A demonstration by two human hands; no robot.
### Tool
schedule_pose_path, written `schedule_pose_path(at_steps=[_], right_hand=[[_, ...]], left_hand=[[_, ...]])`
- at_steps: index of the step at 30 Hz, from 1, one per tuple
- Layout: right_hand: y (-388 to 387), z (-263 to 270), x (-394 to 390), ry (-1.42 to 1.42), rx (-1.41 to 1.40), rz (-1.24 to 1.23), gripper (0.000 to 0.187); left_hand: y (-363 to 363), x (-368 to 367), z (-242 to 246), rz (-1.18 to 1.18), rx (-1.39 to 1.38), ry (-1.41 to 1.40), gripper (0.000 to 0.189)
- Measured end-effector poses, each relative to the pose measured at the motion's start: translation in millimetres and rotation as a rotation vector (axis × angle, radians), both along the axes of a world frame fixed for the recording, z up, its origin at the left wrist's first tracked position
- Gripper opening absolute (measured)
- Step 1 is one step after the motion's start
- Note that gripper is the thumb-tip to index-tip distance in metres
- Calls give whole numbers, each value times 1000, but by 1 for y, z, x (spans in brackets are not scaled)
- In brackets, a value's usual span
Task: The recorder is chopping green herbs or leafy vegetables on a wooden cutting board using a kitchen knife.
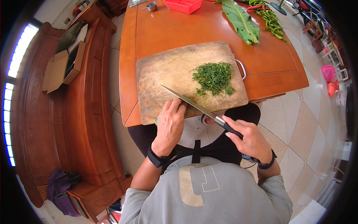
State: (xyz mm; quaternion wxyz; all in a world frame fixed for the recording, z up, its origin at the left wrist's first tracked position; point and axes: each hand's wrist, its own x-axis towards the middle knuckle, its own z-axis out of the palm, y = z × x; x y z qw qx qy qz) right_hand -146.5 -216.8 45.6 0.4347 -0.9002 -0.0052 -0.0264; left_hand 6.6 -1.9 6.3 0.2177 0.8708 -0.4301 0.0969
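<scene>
A wooden cutting board (165, 70) lies at the near edge of the table, in front of my lap. My right hand (247, 137) grips the black handle of a kitchen knife (193, 103), whose blade slants up and left across the board. Close against the blade, the bent fingers of my left hand (172, 120) press down on a green leaf (156, 121). Most of that leaf is hidden under the hand; bits of green show at its left side and by the blade. A heap of finely shredded greens (214, 77) sits on the board's right half.
On the wooden table (179, 33) are a red plastic basket (184, 6), a small metal cup (152, 6), a large green leaf (242, 22) and green chillies (272, 23) with red ones (255, 8). A metal handle (242, 68) juts from the board's right edge. A wooden bench (84, 112) stands left.
</scene>
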Motion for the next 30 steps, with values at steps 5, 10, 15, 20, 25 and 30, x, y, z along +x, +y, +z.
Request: schedule_pose_path(at_steps=[5, 10, 15, 20, 25, 30], right_hand=[[4, -8, 13, -32, 29, 17, 48], [12, -24, 34, -83, 52, 33, 47], [17, -30, 39, -116, 64, 28, 47], [3, -21, 21, -100, 42, 16, 47], [-8, -8, 3, -48, -33, -80, 49], [-11, -3, -4, -84, -20, -114, 49]], left_hand=[[0, 0, 1, 13, 14, 3, 21], [-2, -2, 2, 18, 12, 1, 22], [0, -1, 0, 13, 8, -2, 23], [1, -1, -2, 8, 4, 2, 28], [1, -1, 0, 2, -2, 15, 34], [0, 0, -1, 3, -2, 13, 36]])
